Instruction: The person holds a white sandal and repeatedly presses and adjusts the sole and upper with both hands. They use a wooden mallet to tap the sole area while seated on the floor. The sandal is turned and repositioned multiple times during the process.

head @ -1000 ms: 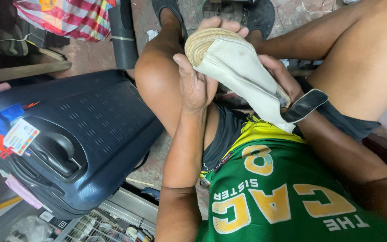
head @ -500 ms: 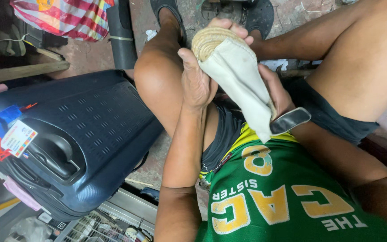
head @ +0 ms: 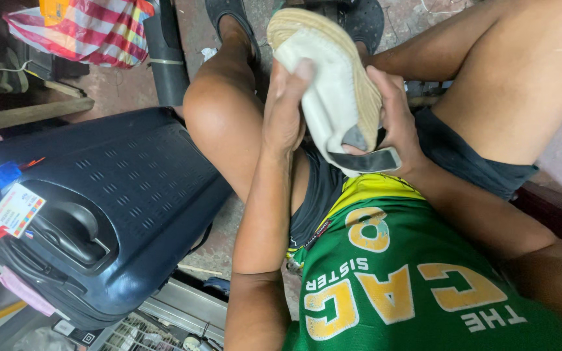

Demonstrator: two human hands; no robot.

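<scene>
While two hands grip, one shoe (head: 330, 78) is held.

- The shoe (head: 333, 84) has turned, its woven sole now facing right (it lay flatter before).
- The left hand (head: 287, 110) has shifted onto its pale upper.

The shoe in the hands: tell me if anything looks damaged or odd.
On the white shoe, the dark heel strap juts sideways near the heel. The left hand and right hand grip it, tilted. Whether the woven sole is separating, I cannot tell.
</scene>
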